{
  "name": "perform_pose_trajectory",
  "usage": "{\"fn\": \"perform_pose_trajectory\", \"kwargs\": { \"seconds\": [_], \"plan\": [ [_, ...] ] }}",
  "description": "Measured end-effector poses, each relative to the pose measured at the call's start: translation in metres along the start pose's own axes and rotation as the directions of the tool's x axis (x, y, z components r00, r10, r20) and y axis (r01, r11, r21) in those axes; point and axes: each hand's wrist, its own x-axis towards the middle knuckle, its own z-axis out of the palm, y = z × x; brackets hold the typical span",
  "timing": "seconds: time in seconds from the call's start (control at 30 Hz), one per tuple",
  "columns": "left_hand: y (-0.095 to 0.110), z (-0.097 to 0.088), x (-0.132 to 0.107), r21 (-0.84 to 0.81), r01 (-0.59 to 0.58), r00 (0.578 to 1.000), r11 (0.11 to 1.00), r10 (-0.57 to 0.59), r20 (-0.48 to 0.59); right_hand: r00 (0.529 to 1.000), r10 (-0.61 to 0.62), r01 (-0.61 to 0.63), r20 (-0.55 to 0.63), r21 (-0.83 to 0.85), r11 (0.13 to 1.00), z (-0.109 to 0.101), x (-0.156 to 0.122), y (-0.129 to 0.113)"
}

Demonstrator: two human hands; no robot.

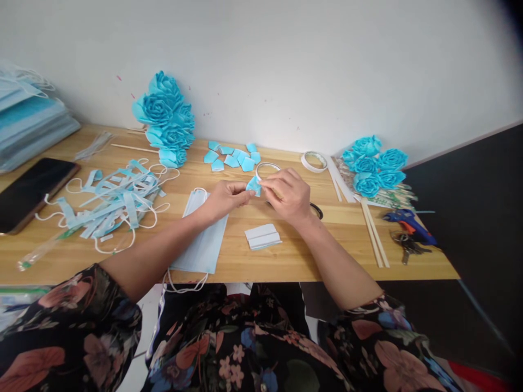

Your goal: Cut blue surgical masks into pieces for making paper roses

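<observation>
Between my two hands is a small blue petal-shaped piece (254, 185). My left hand (227, 201) pinches its left edge between thumb and fingers. The fingertips of my right hand (289, 197) are closed on its right edge. Just behind them lies a roll of tape (265, 164), partly covered by my right hand. A black loop (316, 210), perhaps a scissors handle, shows beside my right wrist. Below the hands rests a folded white and pale-blue piece (263, 237). A face mask (200, 245) lies flat under my left wrist.
Several cut blue pieces (232, 158) lie at the back. Blue flowers stand left (163, 117) and right (373, 166). A heap of mask strips (118, 201), a phone (32, 190) and stacked masks (32, 120) fill the left. A glue gun (411, 224) and keys (408, 247) are right.
</observation>
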Motion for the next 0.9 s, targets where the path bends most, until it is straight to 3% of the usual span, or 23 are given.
{"fn": "perform_pose_trajectory", "kwargs": {
  "seconds": [0.33, 0.67, 0.77, 0.9],
  "plan": [
    [0.001, 0.0009, 0.0006, -0.014, -0.02, 1.0, 1.0, 0.02, 0.001, 1.0, -0.012, 0.012, 0.027, -0.021, 1.0, 0.0015, 0.0005, 0.0008],
    [-0.0032, -0.0033, 0.0015, 0.006, -0.049, 0.996, 0.999, 0.049, -0.07, 0.991, 0.041, -0.055, 0.126, 0.108, 0.993, -0.0031, 0.0019, -0.0005],
    [-0.0005, -0.0038, 0.0017, -0.014, -0.049, 0.997, 0.999, 0.048, -0.065, 0.979, 0.159, -0.188, 0.128, 0.267, 0.945, -0.0056, 0.0037, -0.0004],
    [-0.0012, -0.0036, 0.0023, -0.014, -0.039, 0.998, 0.999, 0.039, -0.041, 0.885, 0.405, -0.465, 0.229, 0.46, 0.756, -0.004, 0.0032, -0.0003]
  ]
}}
